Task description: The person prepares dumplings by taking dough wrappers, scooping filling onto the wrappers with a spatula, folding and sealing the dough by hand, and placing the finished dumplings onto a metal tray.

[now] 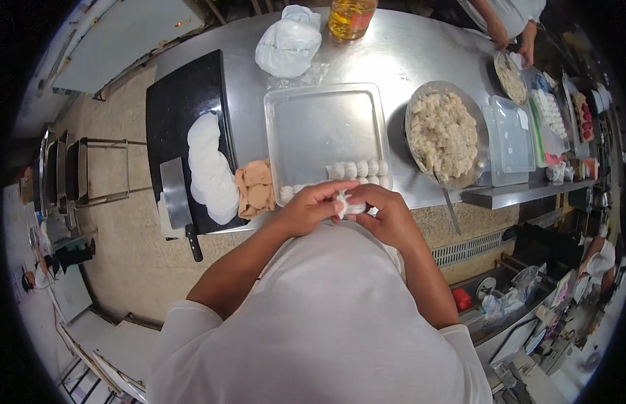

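Observation:
Close to my body, my left hand (318, 206) and my right hand (382, 210) pinch a small white dumpling (345, 203) between their fingertips. Just beyond them lies a shallow metal tray (323, 121), with several white dumplings (357, 168) lined up in its near right part. Right of the tray, a metal bowl (484, 158) holds a pale, lumpy filling (444, 131), and a metal spatula's handle (449, 205) sticks out toward me. White dough (212, 168) lies on a black board (182, 94) at the left, beside a brown dough piece (256, 188).
A cleaver (176, 195) rests at the board's near left edge, its black handle overhanging. At the back stand a white plastic bag (291, 44) and a bottle of yellow oil (351, 19). Clear plastic containers (511, 141) sit at the right. Another person's hands (511, 44) work at the far right.

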Available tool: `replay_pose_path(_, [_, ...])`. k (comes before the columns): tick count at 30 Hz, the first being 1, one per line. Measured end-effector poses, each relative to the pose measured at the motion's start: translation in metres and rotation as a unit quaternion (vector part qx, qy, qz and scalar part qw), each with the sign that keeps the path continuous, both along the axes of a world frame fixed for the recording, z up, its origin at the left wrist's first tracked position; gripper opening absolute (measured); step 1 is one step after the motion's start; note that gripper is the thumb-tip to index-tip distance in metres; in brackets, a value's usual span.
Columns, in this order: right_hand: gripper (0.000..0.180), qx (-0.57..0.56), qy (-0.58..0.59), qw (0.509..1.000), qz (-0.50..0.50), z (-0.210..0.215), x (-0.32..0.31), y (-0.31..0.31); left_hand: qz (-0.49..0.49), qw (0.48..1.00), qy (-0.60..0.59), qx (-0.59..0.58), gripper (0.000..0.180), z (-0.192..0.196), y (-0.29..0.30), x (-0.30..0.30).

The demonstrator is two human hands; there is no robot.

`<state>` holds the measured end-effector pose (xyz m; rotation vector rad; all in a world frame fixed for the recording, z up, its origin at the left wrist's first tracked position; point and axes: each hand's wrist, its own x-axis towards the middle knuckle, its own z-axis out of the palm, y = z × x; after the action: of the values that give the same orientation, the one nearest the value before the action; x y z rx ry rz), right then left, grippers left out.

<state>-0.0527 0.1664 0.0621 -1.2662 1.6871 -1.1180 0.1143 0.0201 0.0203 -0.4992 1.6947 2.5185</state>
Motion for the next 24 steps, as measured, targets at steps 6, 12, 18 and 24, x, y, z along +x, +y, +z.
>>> replay_pose_path(6, [0.032,0.127,-0.036,0.989,-0.058,-0.057,-0.028,-0.002,0.027,0.98,-0.091,-0.174,0.053,-0.031,-0.03,0.007])
replay_pose_path(12, [0.034,0.097,0.061,0.993,-0.02,-0.061,-0.025,-0.062,0.145,0.919,-0.105,-0.352,0.047,-0.067,-0.079,0.012])
replay_pose_path(18, [0.03,0.146,0.272,0.926,0.218,-0.093,-0.013,-0.094,0.151,0.897,-0.096,-0.403,0.04,-0.064,-0.079,0.008])
replay_pose_path(24, [0.032,0.212,0.283,0.906,0.234,-0.086,-0.013,-0.099,0.194,0.872,-0.047,-0.446,0.032,-0.063,-0.074,0.014])
